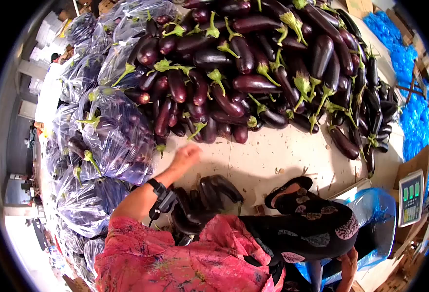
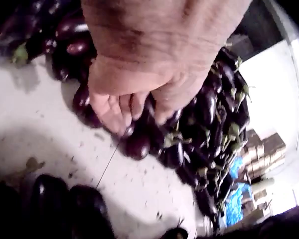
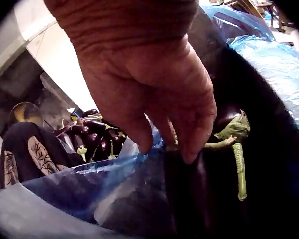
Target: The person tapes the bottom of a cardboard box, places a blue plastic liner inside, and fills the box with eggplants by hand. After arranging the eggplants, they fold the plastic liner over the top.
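Note:
My left hand (image 1: 187, 156), fingers loosely bent, is over the pale floor beside the near edge of a big pile of eggplants (image 1: 234, 82). In the left wrist view, nothing shows held in that left hand (image 2: 127, 99); eggplants (image 2: 134, 147) lie just beyond its fingertips. The right hand (image 1: 349, 265) reaches down at a container lined with a blue plastic bag (image 1: 382, 204). In the right wrist view, the right hand (image 3: 154, 94) has thumb and fingers apart over the bag's edge (image 3: 104, 172). A green-stemmed eggplant (image 3: 229, 117) lies beside its fingers, partly in shadow.
Filled clear bags of eggplants (image 1: 112, 131) stand at the left. Several loose eggplants (image 1: 214, 192) lie near the knees, beside a sandaled foot (image 1: 290, 187). A digital scale (image 1: 411, 198) and blue plastic (image 1: 414, 117) are at the right.

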